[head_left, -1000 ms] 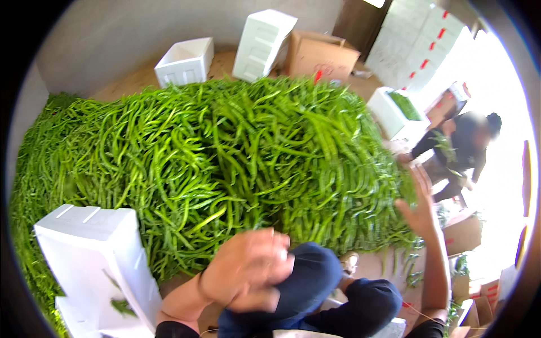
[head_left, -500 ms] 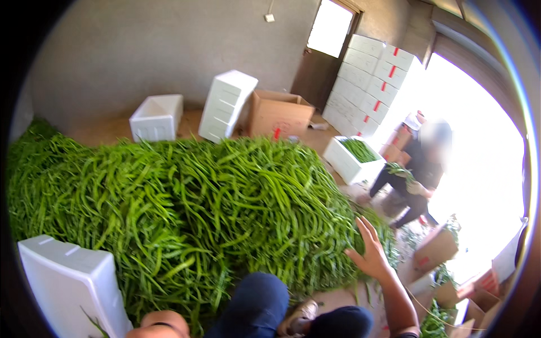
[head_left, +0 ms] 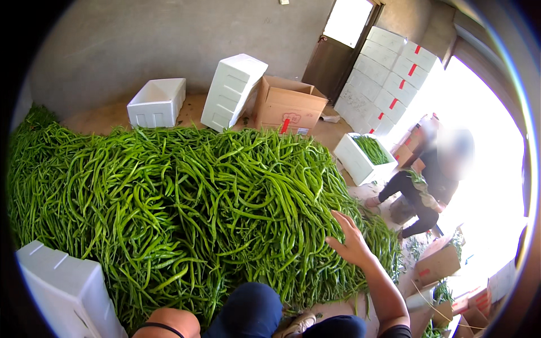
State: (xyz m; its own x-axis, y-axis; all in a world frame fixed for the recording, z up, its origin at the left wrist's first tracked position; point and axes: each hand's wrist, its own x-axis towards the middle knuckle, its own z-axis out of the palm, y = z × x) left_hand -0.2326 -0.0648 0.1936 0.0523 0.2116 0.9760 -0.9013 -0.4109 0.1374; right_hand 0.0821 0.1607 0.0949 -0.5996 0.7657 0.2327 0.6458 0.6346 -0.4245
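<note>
A large heap of long green chili peppers (head_left: 225, 197) spreads across the floor in front of me. My right hand (head_left: 352, 245) is over the heap's right side, fingers stretched and thumb apart, with nothing in it. Whether it touches the peppers I cannot tell. At the lower edge, a rounded bare part of my left arm (head_left: 172, 321) with a dark band shows; the left hand itself does not. My knee (head_left: 251, 307) in dark blue trousers rises against the near side of the heap.
A white foam box (head_left: 62, 287) stands at near left. Behind the heap are an open foam box (head_left: 158, 104), an upended one (head_left: 234, 93) and a cardboard carton (head_left: 290, 107). A pepper-filled foam box (head_left: 366, 158) sits beside a seated co-worker (head_left: 422, 186). Stacked white boxes (head_left: 389, 79) stand by the door.
My right hand has shifted slightly left in the view, still spread and holding nothing. The view itself has moved a little. The co-worker's hands, with greenery, are lower.
</note>
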